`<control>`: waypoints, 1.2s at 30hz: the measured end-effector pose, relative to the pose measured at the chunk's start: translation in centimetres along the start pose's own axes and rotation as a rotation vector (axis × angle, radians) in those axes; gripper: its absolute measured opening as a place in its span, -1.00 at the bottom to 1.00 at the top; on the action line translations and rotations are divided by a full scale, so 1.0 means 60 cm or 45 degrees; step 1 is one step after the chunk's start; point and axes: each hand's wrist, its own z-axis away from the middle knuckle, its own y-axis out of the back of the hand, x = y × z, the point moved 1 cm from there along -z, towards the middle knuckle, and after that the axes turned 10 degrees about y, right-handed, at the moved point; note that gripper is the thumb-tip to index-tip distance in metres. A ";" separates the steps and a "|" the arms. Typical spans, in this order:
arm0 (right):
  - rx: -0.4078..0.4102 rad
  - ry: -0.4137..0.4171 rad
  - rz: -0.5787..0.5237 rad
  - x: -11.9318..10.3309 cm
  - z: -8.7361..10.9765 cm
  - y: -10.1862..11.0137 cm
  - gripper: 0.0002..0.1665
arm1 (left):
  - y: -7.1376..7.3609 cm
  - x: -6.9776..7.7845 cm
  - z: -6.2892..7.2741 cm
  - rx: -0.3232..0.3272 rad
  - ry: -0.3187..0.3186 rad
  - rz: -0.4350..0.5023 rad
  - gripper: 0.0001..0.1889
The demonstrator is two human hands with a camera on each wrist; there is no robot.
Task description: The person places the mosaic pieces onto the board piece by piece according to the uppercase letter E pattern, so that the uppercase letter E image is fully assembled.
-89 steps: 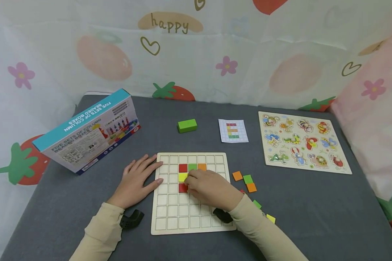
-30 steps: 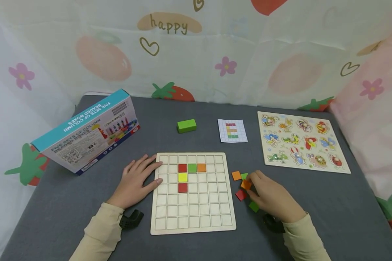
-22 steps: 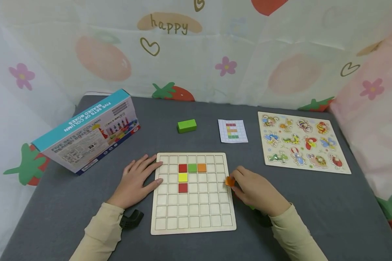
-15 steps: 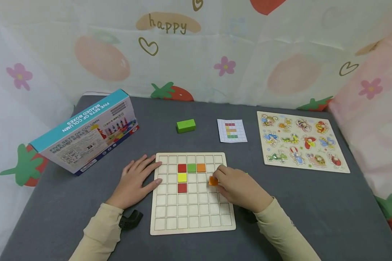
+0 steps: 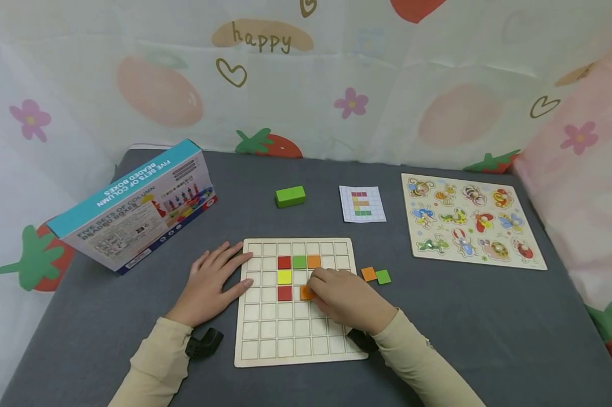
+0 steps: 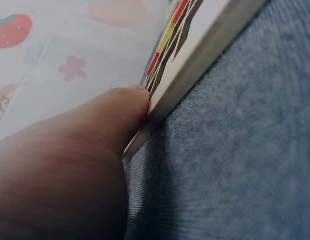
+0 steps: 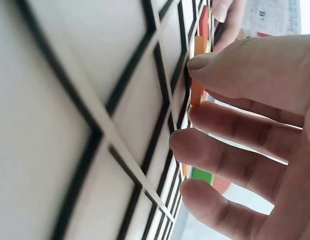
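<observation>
A wooden grid board (image 5: 251, 346) lies flat before me, with red (image 5: 284, 262), green (image 5: 299, 262), orange (image 5: 313, 261), yellow (image 5: 284, 276) and red (image 5: 284, 293) tiles in its cells. My left hand (image 5: 206, 288) rests along the board's left edge, fingers spread; the thumb (image 6: 127, 105) touches that edge in the left wrist view. Over the board's middle, my right hand (image 5: 350, 299) pinches an orange tile (image 5: 305, 293), just right of the lower red tile. In the right wrist view this orange tile (image 7: 196, 95) stands on edge between thumb and finger, close to the grid.
Right of the board lie a loose orange tile (image 5: 369, 274) and a green tile (image 5: 383, 276). Farther back are a green block (image 5: 290, 196), a pattern card (image 5: 363, 204) and an insect picture board (image 5: 473, 220). A blue-topped box (image 5: 138, 209) stands at left.
My right hand went from the board to the loose tiles, took up an orange tile and carried it left over the grid. The left hand has stayed in place.
</observation>
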 end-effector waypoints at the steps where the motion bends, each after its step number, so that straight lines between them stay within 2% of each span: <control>1: -0.004 -0.001 0.002 -0.001 -0.001 -0.001 -0.83 | 0.000 0.000 0.000 0.001 -0.001 0.004 -0.37; 13: 0.019 0.014 0.005 -0.004 -0.014 -0.006 -0.89 | -0.001 -0.002 0.000 0.013 -0.009 -0.001 -0.37; 36: 0.002 0.029 -0.005 -0.007 -0.019 -0.004 -0.82 | 0.000 -0.001 0.000 0.011 -0.003 -0.009 -0.37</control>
